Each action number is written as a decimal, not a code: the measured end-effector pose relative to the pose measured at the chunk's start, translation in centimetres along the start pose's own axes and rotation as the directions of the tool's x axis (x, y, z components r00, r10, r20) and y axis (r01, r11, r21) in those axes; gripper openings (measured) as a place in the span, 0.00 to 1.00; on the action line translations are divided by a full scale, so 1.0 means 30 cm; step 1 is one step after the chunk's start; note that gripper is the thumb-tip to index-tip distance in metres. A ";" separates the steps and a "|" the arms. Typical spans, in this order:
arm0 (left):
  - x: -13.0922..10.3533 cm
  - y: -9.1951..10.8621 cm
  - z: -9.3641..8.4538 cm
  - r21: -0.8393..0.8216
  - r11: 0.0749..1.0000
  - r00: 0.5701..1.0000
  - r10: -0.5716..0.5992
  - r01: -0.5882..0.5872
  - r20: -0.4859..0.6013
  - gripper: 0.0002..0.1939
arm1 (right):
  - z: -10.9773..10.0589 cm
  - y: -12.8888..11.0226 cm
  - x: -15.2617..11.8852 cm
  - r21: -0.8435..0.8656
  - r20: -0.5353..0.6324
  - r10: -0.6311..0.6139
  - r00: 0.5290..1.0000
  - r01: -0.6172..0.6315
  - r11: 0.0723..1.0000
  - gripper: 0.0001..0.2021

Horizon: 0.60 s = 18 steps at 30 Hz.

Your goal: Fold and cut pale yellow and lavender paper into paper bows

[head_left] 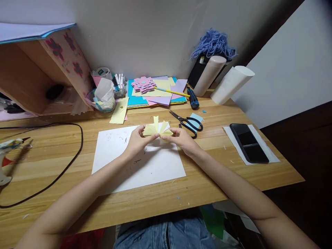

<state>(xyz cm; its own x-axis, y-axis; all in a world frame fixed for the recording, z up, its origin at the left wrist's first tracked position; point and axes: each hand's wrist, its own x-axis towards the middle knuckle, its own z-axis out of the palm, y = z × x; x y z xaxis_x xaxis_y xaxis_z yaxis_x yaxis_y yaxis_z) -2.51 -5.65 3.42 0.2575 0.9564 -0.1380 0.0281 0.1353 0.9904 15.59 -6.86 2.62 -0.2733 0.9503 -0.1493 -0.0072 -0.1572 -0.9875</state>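
A pale yellow cut-paper piece (151, 129), its strips fanned out like petals, is held between both hands above a white sheet (160, 166). My left hand (140, 140) pinches its left side, with the thumb reaching to the centre. On the right edge, my right hand (181, 138) grips it between thumb and fingers. The fingers behind the paper are partly hidden. Black-handled scissors (188, 122) lie just beyond my right hand, partly over a light blue paper scrap (195, 119).
Coloured papers (135, 100) with a pink paper flower (143, 84) and a pencil (171, 91) lie at the back beside a blue cutter (192, 98). A phone (249, 143) is at right. At left are a glue gun (9, 152) and a looping black cable (82, 138).
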 end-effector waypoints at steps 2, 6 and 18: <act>-0.002 0.001 0.001 -0.007 1.000 1.000 -0.001 0.001 -0.002 0.23 | -0.007 -0.004 0.000 0.014 0.017 0.008 1.000 -0.008 1.000 0.15; -0.009 0.007 0.007 0.001 1.000 1.000 -0.013 0.013 -0.021 0.21 | -0.007 -0.003 -0.003 -0.021 -0.019 0.015 1.000 -0.016 1.000 0.14; -0.012 0.005 0.012 0.020 1.000 1.000 0.021 -0.021 -0.013 0.23 | 0.021 0.018 -0.005 -0.228 -0.183 -0.085 0.979 0.041 0.973 0.13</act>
<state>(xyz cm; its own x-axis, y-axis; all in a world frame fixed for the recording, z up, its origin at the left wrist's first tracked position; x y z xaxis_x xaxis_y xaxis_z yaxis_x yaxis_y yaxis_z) -2.27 -6.07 3.61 0.2456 0.9623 -0.1173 0.0424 0.1102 0.9930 15.03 -7.26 2.14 -0.0907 0.9933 -0.0718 0.2014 -0.0523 -0.9781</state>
